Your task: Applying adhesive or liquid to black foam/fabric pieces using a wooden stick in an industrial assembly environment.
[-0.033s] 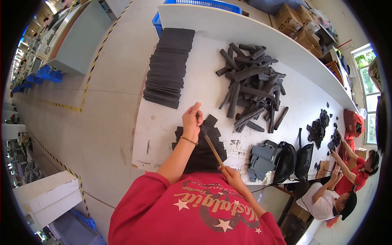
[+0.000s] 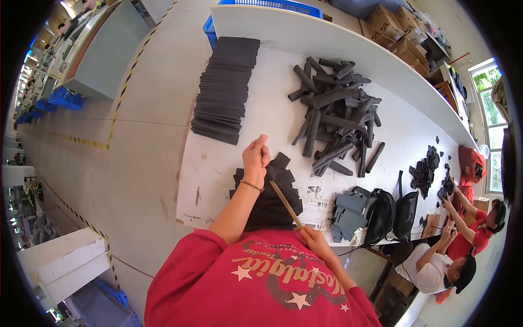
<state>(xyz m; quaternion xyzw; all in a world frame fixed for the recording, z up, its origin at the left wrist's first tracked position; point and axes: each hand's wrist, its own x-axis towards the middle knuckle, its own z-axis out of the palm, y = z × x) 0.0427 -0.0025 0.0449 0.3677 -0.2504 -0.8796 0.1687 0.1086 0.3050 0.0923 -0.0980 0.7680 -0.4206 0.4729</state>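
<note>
My right hand point(image 2: 313, 240), low and close to my shirt, is closed round the lower end of a thin wooden stick point(image 2: 286, 204). The stick slants up and left over a heap of black fabric pieces point(image 2: 271, 207) at the table's near edge. My left hand point(image 2: 256, 161) is closed above that heap, just beyond the stick's upper tip and apart from it. What its fingers hold, if anything, is hidden. Ahead of it to the left lies a long row of flat, overlapping black pieces point(image 2: 225, 90). A loose pile of rolled black tubes point(image 2: 340, 114) lies ahead to the right.
Black bags point(image 2: 380, 215) and grey folded pieces point(image 2: 350, 213) lie to the right on the white table point(image 2: 261, 109). A raised panel point(image 2: 338, 41) borders its far side. Two people work at the right end near small black pieces point(image 2: 425, 170). A blue crate point(image 2: 272, 5) stands behind the panel.
The stick's upper end has come away from my left hand. A dark piece seen around its tip earlier no longer shows there. My left hand has risen very slightly.
</note>
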